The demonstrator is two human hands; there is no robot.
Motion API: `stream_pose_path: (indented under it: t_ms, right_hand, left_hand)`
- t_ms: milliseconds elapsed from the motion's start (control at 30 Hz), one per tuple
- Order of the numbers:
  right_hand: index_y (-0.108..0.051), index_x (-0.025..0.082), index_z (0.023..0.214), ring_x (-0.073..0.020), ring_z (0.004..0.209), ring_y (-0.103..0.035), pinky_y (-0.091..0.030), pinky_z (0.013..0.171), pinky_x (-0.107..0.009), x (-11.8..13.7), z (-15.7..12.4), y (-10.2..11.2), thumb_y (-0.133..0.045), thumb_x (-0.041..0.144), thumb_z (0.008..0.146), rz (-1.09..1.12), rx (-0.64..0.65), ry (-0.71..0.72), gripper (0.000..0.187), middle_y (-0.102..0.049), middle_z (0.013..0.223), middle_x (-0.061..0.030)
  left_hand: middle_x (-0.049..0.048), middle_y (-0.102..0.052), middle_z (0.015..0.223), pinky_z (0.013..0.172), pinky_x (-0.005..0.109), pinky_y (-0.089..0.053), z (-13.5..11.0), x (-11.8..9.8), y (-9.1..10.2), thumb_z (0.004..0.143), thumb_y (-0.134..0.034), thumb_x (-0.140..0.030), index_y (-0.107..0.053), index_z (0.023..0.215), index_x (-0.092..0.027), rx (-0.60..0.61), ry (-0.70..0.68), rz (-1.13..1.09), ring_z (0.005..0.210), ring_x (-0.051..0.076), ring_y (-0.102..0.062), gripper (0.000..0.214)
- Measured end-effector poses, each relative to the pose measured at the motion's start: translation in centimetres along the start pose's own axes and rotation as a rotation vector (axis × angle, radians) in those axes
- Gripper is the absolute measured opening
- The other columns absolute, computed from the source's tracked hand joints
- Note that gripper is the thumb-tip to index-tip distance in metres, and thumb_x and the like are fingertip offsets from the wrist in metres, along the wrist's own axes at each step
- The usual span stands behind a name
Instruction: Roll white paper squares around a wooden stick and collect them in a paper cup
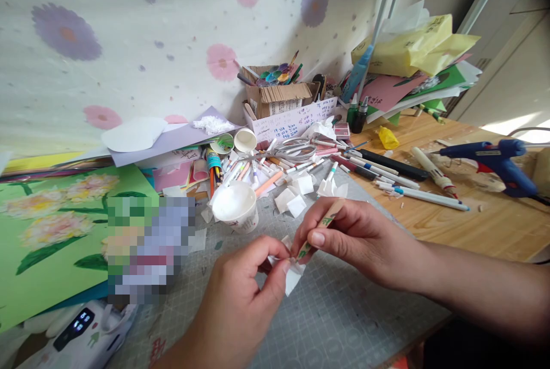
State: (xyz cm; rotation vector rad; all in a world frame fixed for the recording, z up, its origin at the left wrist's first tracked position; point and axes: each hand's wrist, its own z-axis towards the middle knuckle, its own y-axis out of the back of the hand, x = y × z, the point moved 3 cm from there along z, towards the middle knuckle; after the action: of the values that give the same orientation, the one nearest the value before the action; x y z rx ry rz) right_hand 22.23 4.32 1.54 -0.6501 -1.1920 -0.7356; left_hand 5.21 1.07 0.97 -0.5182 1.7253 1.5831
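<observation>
Head view: your left hand [244,300] pinches paper [293,280] tight between thumb and forefinger, bracing it at stick [321,226] tip. Your right hand [361,237] closed round stick, gripped low for control. Both over mat [344,323], near cup [235,205]; glue gun [494,163] well apart.

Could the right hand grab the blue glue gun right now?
Probably not straight away: the right hand is pinching a thin stick. The glue gun lies in the open on the wooden table, with only flat pens between.
</observation>
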Motion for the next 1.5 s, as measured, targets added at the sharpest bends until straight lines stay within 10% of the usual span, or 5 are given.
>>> stream_pose_path:
  t_ms: [333,467,600,800,1500]
  right_hand:
    - [-0.059,0.014,0.087,-0.0118,0.074,-0.065,-0.058,0.071,-0.027,-0.2,0.1,1.2,-0.06,0.032,0.092,-0.046,-0.071,0.012,0.019,-0.064,0.081,-0.0029]
    - [-0.06,0.014,0.089,-0.0123,0.076,-0.066,-0.057,0.072,-0.026,0.2,-0.4,1.5,-0.058,0.029,0.093,-0.087,-0.093,0.022,0.016,-0.065,0.082,-0.0037]
    - [-0.06,0.012,0.091,-0.0141,0.079,-0.067,-0.056,0.074,-0.028,0.9,-1.0,1.0,-0.055,0.023,0.095,-0.151,-0.064,0.079,0.012,-0.065,0.085,-0.0063]
    - [-0.058,0.016,0.093,-0.0142,0.087,-0.067,-0.055,0.074,-0.027,1.6,-1.3,-0.1,-0.054,0.014,0.094,-0.162,0.002,0.181,0.004,-0.066,0.084,-0.0047]
    - [-0.059,0.014,0.094,-0.0116,0.084,-0.067,-0.056,0.078,-0.027,0.9,-0.5,-0.2,-0.055,0.019,0.095,0.188,0.004,0.111,0.006,-0.071,0.092,-0.0052]
  left_hand:
    - [0.0005,-0.072,0.08,0.062,0.03,-0.045,1.1,2.1,-1.3,0.082,-0.052,-0.015,-0.054,0.109,-0.027,0.099,0.087,-0.16,0.068,0.021,-0.064,0.029]
    - [0.0075,-0.064,0.112,0.087,0.039,-0.043,0.7,0.5,0.0,0.077,-0.06,-0.015,-0.063,0.095,-0.025,-0.129,-0.136,0.13,0.103,0.028,-0.059,0.021]
    - [0.0001,-0.061,0.068,0.062,0.029,-0.045,-0.1,-0.4,0.5,0.085,-0.054,-0.029,-0.059,0.072,-0.023,-0.082,-0.049,-0.103,0.066,0.02,-0.059,0.015]
    - [-0.0015,-0.069,0.069,0.066,0.025,-0.047,-0.3,0.1,-0.9,0.083,-0.061,-0.032,-0.065,0.072,-0.022,0.122,0.204,-0.653,0.069,0.016,-0.063,0.016]
    - [-0.0017,-0.069,0.062,0.059,0.023,-0.046,-0.2,0.6,-1.3,0.077,-0.069,-0.024,-0.066,0.064,-0.017,0.083,0.274,-0.93,0.058,0.012,-0.061,0.015]
